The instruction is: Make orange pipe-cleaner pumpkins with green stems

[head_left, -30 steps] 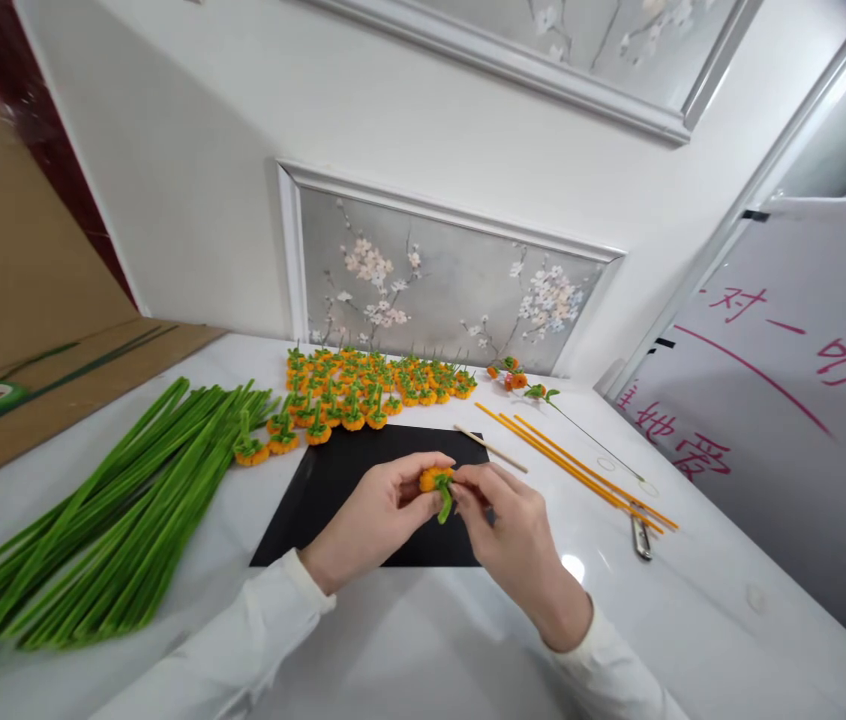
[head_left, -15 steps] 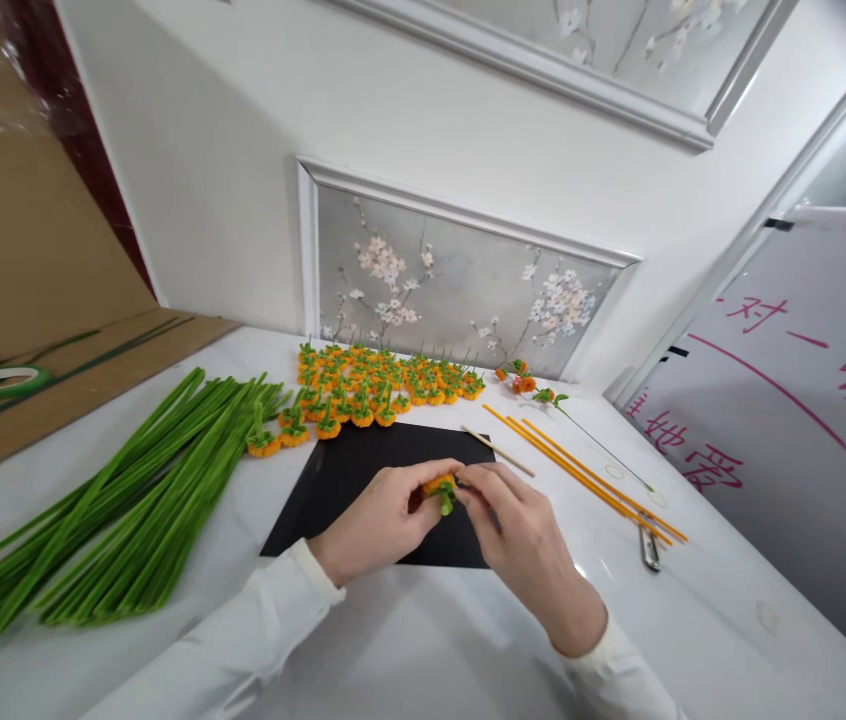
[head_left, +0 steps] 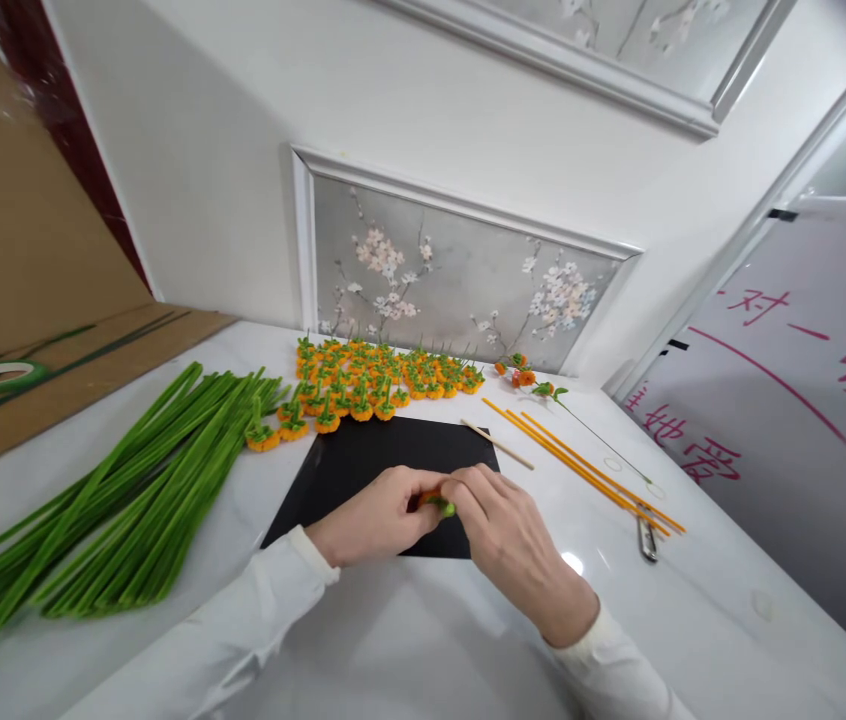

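My left hand (head_left: 374, 515) is clamped on one small orange-green flower (head_left: 438, 503), above the black sheet (head_left: 385, 450). My right hand (head_left: 509, 540) meets it from three o'clock; its grip I cannot tell. Similar flowers (head_left: 363, 382) sit at eleven o'clock.

We find the scene brightly and softly lit, the source out of view. Right of the black rectangular mat (head_left: 363, 450), white glare dots the glossy white marbled table (head_left: 363, 645); nearer us than the mat, faint shadows spread. Above the mat, the small orange-and-green flower piece (head_left: 448, 510) looks shaded and unsharp. Left of it, we see the bundle of fuzzy green stems (head_left: 145, 500) stretched and slightly blurred.
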A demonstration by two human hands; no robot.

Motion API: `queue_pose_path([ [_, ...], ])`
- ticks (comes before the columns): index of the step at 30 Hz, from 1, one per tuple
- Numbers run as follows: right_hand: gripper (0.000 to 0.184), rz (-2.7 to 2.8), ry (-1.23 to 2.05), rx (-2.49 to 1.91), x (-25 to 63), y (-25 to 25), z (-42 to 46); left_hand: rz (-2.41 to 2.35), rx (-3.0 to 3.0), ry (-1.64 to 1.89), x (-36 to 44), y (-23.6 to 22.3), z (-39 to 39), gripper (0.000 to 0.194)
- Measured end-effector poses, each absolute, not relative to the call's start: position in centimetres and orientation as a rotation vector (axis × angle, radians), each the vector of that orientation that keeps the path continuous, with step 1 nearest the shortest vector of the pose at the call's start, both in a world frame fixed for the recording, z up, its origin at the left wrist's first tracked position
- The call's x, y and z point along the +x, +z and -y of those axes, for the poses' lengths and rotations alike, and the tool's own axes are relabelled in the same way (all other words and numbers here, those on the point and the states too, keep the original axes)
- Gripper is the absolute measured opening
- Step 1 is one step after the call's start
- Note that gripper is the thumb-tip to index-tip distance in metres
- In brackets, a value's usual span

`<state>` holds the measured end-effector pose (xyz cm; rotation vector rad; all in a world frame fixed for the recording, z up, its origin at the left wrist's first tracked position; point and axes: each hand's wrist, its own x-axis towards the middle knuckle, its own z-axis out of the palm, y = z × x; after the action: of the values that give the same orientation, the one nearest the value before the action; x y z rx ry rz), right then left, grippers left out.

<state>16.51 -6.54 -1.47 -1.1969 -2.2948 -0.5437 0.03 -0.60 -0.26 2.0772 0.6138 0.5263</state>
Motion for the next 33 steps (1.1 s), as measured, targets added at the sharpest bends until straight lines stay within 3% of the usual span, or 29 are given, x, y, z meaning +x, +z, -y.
queue_pose_path([
  [5,0.02,2.368,-0.575,-1.116,16.6,-1.1,6.5,-0.554,1.994,0.459,-0.3,0.1,0.5,0.013],
  [8,0.021,2.26,-0.264,-1.009,17.2,-1.2,6.3,-0.501,1.762,0.393,-0.5,1.0,0.7,0.008],
  [11,0.024,2.091,0.138,-0.92,17.8,-1.2,6.1,-0.497,1.48,0.291,-0.9,1.6,0.7,0.036],
  [14,0.024,2.036,0.322,-0.88,18.0,-0.9,6.2,-0.502,1.362,0.25,-1.2,1.7,0.7,0.044],
  [33,0.019,2.011,0.429,-0.944,17.2,-1.2,5.9,-0.475,1.335,0.215,-1.0,1.3,0.7,0.03],
])
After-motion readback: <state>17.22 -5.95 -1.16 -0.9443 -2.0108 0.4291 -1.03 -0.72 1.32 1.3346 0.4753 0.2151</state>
